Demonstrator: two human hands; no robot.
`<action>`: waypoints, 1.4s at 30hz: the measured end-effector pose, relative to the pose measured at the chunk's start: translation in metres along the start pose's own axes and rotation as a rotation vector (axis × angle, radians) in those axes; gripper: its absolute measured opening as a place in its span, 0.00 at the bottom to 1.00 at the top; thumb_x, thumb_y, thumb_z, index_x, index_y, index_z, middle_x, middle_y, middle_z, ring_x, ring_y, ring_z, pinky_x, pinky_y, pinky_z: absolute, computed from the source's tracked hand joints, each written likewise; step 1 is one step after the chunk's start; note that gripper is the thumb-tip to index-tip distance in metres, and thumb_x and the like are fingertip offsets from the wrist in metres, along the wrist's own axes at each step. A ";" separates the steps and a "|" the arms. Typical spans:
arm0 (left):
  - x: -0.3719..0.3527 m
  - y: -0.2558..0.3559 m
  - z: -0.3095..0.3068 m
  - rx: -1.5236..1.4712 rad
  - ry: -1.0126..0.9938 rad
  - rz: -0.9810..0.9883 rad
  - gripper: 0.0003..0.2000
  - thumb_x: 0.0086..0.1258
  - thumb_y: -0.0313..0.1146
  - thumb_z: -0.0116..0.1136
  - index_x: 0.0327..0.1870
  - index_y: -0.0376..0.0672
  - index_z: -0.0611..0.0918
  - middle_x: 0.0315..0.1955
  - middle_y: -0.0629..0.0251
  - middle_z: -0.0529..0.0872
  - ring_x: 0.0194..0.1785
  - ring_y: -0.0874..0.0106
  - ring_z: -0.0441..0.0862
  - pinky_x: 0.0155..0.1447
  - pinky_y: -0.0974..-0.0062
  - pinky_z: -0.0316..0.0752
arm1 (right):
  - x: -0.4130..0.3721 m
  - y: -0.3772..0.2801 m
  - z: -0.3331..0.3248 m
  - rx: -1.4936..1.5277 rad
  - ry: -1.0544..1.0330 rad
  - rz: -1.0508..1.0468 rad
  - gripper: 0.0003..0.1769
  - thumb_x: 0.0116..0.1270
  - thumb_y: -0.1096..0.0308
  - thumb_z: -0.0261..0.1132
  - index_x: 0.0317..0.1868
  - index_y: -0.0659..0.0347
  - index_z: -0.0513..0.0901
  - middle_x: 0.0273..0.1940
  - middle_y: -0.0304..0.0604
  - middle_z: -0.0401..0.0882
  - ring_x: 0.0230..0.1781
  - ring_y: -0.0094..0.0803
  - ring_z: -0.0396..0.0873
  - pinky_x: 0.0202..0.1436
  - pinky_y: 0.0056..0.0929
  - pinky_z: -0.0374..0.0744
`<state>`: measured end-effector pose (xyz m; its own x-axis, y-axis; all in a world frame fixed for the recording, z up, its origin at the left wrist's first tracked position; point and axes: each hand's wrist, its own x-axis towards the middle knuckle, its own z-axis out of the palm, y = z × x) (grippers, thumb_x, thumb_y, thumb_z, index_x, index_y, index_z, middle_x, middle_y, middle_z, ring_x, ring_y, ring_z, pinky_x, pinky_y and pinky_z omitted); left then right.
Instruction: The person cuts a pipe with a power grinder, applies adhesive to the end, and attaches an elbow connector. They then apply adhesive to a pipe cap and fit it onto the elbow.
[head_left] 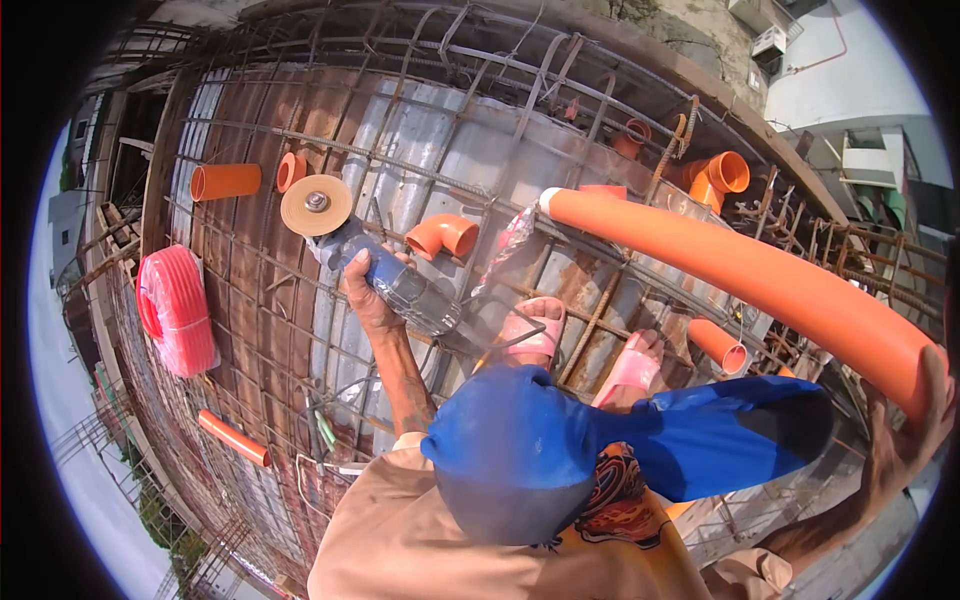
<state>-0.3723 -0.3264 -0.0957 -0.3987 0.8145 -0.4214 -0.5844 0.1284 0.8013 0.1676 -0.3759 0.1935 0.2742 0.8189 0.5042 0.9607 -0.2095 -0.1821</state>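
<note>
My left hand (372, 292) is wrapped round the body of a blue and grey angle grinder (405, 292). A tan disc (315, 206) is fitted on the grinder's head, pointing up and left. At the right edge, my right hand (915, 415) grips the near end of a long, thick orange pipe (745, 275). This pipe slants up and left to a pale-rimmed end, beside a red and white plastic wrapper (510, 245). An orange elbow fitting (442, 236) lies on the rebar, to the right of the grinder.
A rebar grid (600, 300) lies over corrugated metal sheets (420, 125). Around it are a wrapped pink hose coil (178, 312), short orange pipes (226, 181) and a branched orange fitting (718, 178). Feet in pink sandals (532, 330) stand on the grid, near blue cloth (700, 435).
</note>
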 end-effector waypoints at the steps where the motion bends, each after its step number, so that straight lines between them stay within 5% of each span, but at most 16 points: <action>1: 0.001 0.001 -0.004 -0.023 -0.019 -0.015 0.22 0.65 0.48 0.63 0.43 0.32 0.80 0.29 0.54 0.85 0.28 0.61 0.85 0.35 0.66 0.85 | 0.011 -0.005 0.007 0.127 0.034 0.030 0.32 0.60 0.71 0.78 0.66 0.56 0.79 0.66 0.53 0.70 0.65 0.45 0.75 0.68 0.41 0.74; 6: -0.004 0.001 -0.014 -0.140 -0.028 -0.068 0.21 0.64 0.44 0.63 0.45 0.32 0.80 0.31 0.54 0.85 0.31 0.62 0.87 0.37 0.64 0.87 | 0.078 -0.044 0.054 0.982 0.130 0.094 0.30 0.63 0.69 0.76 0.65 0.63 0.77 0.60 0.53 0.75 0.60 0.43 0.78 0.67 0.39 0.76; 10: -0.008 -0.008 -0.023 -0.167 0.006 -0.048 0.21 0.63 0.44 0.62 0.45 0.32 0.80 0.33 0.54 0.85 0.33 0.61 0.87 0.38 0.62 0.86 | 0.107 -0.111 0.108 1.496 0.006 0.079 0.29 0.65 0.68 0.74 0.64 0.68 0.75 0.56 0.53 0.79 0.57 0.42 0.81 0.66 0.37 0.77; 15: -0.010 -0.010 -0.030 -0.143 0.036 -0.074 0.21 0.62 0.44 0.61 0.45 0.32 0.80 0.34 0.55 0.85 0.34 0.61 0.87 0.40 0.61 0.87 | 0.040 -0.210 0.212 1.152 -0.123 -0.004 0.25 0.67 0.64 0.73 0.57 0.70 0.77 0.47 0.50 0.85 0.52 0.35 0.84 0.60 0.33 0.80; 20: -0.013 -0.006 -0.032 -0.094 0.033 -0.109 0.22 0.62 0.44 0.61 0.46 0.31 0.80 0.35 0.55 0.86 0.33 0.62 0.87 0.40 0.63 0.87 | 0.142 -0.206 0.167 1.290 -0.125 -0.126 0.24 0.72 0.53 0.68 0.53 0.69 0.79 0.43 0.50 0.84 0.42 0.36 0.85 0.47 0.35 0.86; 22: -0.008 -0.002 -0.026 -0.076 0.005 -0.122 0.22 0.62 0.44 0.61 0.45 0.31 0.81 0.34 0.54 0.86 0.33 0.62 0.87 0.39 0.64 0.86 | 0.169 -0.192 0.135 1.338 -0.286 -0.154 0.28 0.73 0.48 0.67 0.54 0.69 0.78 0.42 0.49 0.83 0.37 0.34 0.84 0.42 0.33 0.85; 28: 0.019 -0.011 0.016 -0.128 -0.117 -0.170 0.21 0.64 0.44 0.59 0.41 0.30 0.82 0.26 0.52 0.87 0.28 0.64 0.87 0.36 0.70 0.85 | 0.166 -0.176 0.087 1.508 -1.119 0.209 0.32 0.68 0.47 0.71 0.58 0.67 0.77 0.48 0.42 0.78 0.37 0.26 0.79 0.33 0.26 0.80; 30: 0.028 -0.022 0.030 -0.108 -0.203 -0.202 0.21 0.64 0.46 0.60 0.41 0.32 0.82 0.28 0.52 0.87 0.28 0.63 0.87 0.34 0.68 0.85 | 0.118 -0.161 0.108 1.340 -1.232 0.409 0.39 0.70 0.41 0.68 0.65 0.66 0.71 0.42 0.45 0.78 0.33 0.31 0.80 0.28 0.28 0.81; 32: 0.032 -0.032 0.057 -0.049 -0.242 -0.204 0.25 0.71 0.55 0.57 0.40 0.35 0.83 0.27 0.52 0.88 0.26 0.64 0.87 0.30 0.69 0.85 | 0.065 -0.148 0.120 1.213 -1.309 0.556 0.47 0.66 0.38 0.70 0.72 0.62 0.64 0.37 0.49 0.79 0.28 0.34 0.82 0.28 0.30 0.83; 35: 0.027 -0.044 0.092 0.034 -0.293 -0.255 0.31 0.75 0.65 0.50 0.40 0.37 0.82 0.26 0.54 0.88 0.26 0.66 0.87 0.30 0.70 0.84 | -0.014 -0.121 0.133 1.131 -1.450 0.775 0.53 0.61 0.43 0.76 0.77 0.55 0.59 0.44 0.46 0.79 0.32 0.32 0.83 0.33 0.30 0.87; 36: 0.020 -0.045 0.109 0.042 -0.312 -0.277 0.35 0.79 0.67 0.41 0.37 0.36 0.82 0.24 0.56 0.88 0.24 0.71 0.85 0.29 0.75 0.81 | -0.045 -0.102 0.144 1.086 -1.474 0.789 0.55 0.60 0.44 0.77 0.79 0.54 0.57 0.47 0.45 0.78 0.34 0.31 0.83 0.34 0.31 0.88; 42: -0.018 -0.089 0.148 0.161 -0.302 -0.375 0.34 0.78 0.67 0.43 0.41 0.38 0.82 0.25 0.60 0.86 0.26 0.70 0.87 0.30 0.75 0.81 | -0.112 -0.079 0.163 1.252 -1.367 1.000 0.42 0.62 0.54 0.76 0.70 0.59 0.65 0.46 0.46 0.79 0.42 0.33 0.85 0.39 0.32 0.89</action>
<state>-0.2080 -0.2689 -0.0963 0.0535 0.8197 -0.5703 -0.5227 0.5096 0.6834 0.0543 -0.3639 0.0134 -0.2040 0.5817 -0.7874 -0.1526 -0.8134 -0.5613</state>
